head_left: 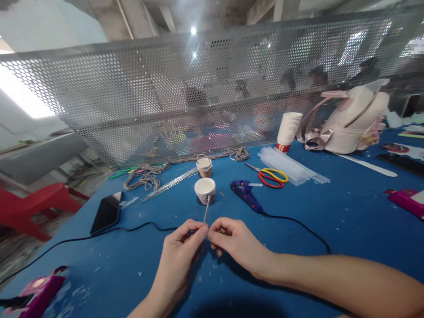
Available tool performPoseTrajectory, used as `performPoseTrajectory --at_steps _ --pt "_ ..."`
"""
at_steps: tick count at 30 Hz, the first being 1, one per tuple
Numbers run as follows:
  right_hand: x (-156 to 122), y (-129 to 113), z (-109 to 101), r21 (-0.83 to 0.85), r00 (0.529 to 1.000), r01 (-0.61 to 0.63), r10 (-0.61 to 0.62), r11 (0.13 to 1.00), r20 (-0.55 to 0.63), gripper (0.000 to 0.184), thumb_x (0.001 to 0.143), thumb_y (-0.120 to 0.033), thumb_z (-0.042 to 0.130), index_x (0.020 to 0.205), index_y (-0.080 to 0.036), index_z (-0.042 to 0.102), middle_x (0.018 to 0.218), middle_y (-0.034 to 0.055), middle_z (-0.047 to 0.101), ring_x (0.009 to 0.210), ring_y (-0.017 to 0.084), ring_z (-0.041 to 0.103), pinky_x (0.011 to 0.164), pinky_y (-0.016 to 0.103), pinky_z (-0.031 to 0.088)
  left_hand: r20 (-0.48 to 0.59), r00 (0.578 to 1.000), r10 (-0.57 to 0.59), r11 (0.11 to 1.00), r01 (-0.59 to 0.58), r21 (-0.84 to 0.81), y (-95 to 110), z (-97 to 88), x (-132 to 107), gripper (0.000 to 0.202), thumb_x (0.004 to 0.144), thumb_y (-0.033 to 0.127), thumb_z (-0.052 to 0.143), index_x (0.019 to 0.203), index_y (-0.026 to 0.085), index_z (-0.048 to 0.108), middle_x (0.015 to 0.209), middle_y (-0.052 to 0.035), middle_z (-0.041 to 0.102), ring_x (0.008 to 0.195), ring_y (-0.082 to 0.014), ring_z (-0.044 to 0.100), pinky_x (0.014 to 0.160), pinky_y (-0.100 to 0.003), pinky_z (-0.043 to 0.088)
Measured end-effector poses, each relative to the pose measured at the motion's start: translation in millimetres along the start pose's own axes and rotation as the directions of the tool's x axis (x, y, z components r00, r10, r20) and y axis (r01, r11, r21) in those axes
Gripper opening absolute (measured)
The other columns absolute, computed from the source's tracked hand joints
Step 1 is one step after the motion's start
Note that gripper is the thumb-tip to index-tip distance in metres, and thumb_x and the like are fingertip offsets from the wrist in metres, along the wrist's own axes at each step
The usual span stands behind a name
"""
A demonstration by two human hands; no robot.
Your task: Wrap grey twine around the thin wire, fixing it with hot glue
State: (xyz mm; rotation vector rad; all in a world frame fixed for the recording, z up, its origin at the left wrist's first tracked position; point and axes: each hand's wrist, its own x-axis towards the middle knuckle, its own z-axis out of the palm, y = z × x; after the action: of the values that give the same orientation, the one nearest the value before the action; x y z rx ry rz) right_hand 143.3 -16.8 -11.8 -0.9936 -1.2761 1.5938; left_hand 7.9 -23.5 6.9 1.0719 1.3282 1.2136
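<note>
From my distant station I watch two bare hands work over a blue table (298, 221), a perforated metal screen (132, 97) rising along its far side. At far left I see a red plastic stool (49, 203) off the table and, at the near corner, a magenta case (41, 293) cut by the frame. A black phone (106, 213) lies farther in, a black cable (132, 227) running along its near end. Beyond it, loose grey cord (145, 179) coils near the screen, beside a bundle of shiny clear strands (175, 182).

At center, the left hand (180, 249) pinches a thin twine (206, 211) between thumb and fingers; the twine rises to the near side of a small white cup (205, 190), which stands upright beyond the fingertips, just in front of a second small cup (204, 168) with a looped handle. The right hand (236, 245) has its thumb and fingers drawn together just beside the left's; I cannot tell whether it grips the twine.

Farther right lie a blue glue gun (247, 194), scissors (271, 178) with yellow and red handles, and translucent strips (288, 164). A stack of paper cups (289, 130) stands behind them, next to a pale backpack (353, 121); a second magenta case (407, 202) sits at the right edge
</note>
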Motion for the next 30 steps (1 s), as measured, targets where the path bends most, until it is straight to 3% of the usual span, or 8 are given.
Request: performPoseTrajectory --at_steps 3,6,9,11,14,18,21,30 --pt "-1 -3 -5 -0.114 0.997 0.025 -0.017 0.993 0.072 0.027 0.08 -0.043 0.057 0.074 -0.016 0.055 0.064 -0.0019 0.054 0.055 0.01 0.047 0.056 0.024 0.038 0.009 1.0 0.01 1.0 -0.01 0.015 -1 -2.2 1 0.026 0.059 0.038 0.077 0.061 0.015 0.067 0.061 0.0035 0.049 0.044 -0.005 0.032 0.039 -0.02 0.024" --pt "-6 -13 -20 -0.394 0.989 0.139 -0.112 0.908 0.092 0.021 0.084 -0.037 0.052 0.076 -0.017 0.058 0.066 -0.0011 0.056 0.058 0.011 0.048 0.057 0.024 0.036 -0.009 1.0 0.011 1.0 -0.011 0.022 -3 -6.1 7 0.027 0.059 0.04 0.077 0.063 0.015 0.067 0.056 0.0048 0.046 0.044 -0.0054 0.03 0.04 -0.02 0.023" --pt "-10 -24 -47 -0.814 0.949 0.236 -0.306 0.53 0.076 0.026 0.086 -0.035 0.05 0.069 -0.018 0.059 0.066 0.0024 0.061 0.061 0.014 0.051 0.064 0.028 0.036 -0.011 1.0 0.005 1.0 -0.005 0.004 -5 -8.8 12 0.029 0.06 0.041 0.076 0.066 0.015 0.066 0.052 0.0057 0.043 0.044 -0.0055 0.029 0.041 -0.02 0.021" --pt "-9 -27 -67 -0.968 0.934 0.091 -0.358 0.232 0.002 0.035 0.087 -0.042 0.047 0.066 -0.017 0.059 0.065 0.0072 0.063 0.063 0.018 0.055 0.066 0.032 0.035 -0.012 1.0 -0.005 1.0 0.005 -0.018 -6 -9.2 14 0.028 0.061 0.04 0.076 0.067 0.015 0.066 0.05 0.0066 0.041 0.043 -0.0052 0.028 0.041 -0.02 0.02" --pt "0 -23 -93 -0.984 0.909 -0.165 -0.375 0.074 -0.181 0.037 0.084 -0.048 0.049 0.081 -0.014 0.063 0.079 0.0151 0.065 0.075 0.027 0.06 0.065 0.035 0.038 -0.004 1.0 -0.008 0.999 0.007 -0.04 -7 -8.2 14 0.027 0.062 0.04 0.076 0.067 0.015 0.065 0.048 0.0078 0.037 0.042 -0.0051 0.026 0.041 -0.02 0.019" --pt "20 -10 -108 -0.944 0.911 -0.166 -0.322 0.286 -0.257 0.042 0.079 -0.043 0.054 0.109 -0.014 0.059 0.11 0.0159 0.062 0.101 0.031 0.057 0.075 0.035 0.042 0.005 1.0 0.014 0.999 -0.014 -0.044 -9 -7.0 14 0.026 0.065 0.039 0.074 0.068 0.015 0.065 0.047 0.0078 0.037 0.042 -0.0051 0.026 0.041 -0.02 0.019" --pt "31 -3 -110 -0.876 0.93 -0.155 -0.232 0.458 -0.286 0.034 0.077 -0.036 0.055 0.102 -0.015 0.061 0.101 0.013 0.065 0.091 0.026 0.061 0.072 0.032 0.042 -0.003 1.0 0.012 0.999 -0.013 -0.037 -9 -6.9 15 0.027 0.065 0.039 0.074 0.068 0.015 0.065 0.046 0.0079 0.037 0.042 -0.0047 0.026 0.04 -0.02 0.019" --pt "42 8 -114 -0.786 0.922 -0.111 -0.232 0.608 -0.309 0.016 0.069 -0.021 0.051 0.083 -0.015 0.058 0.075 0.0063 0.063 0.066 0.019 0.058 0.06 0.027 0.041 0.004 1.0 -0.002 1.0 0.002 -0.031 -10 -7.0 14 0.028 0.065 0.04 0.074 0.069 0.014 0.065 0.043 0.0085 0.036 0.041 -0.0051 0.025 0.04 -0.02 0.019"
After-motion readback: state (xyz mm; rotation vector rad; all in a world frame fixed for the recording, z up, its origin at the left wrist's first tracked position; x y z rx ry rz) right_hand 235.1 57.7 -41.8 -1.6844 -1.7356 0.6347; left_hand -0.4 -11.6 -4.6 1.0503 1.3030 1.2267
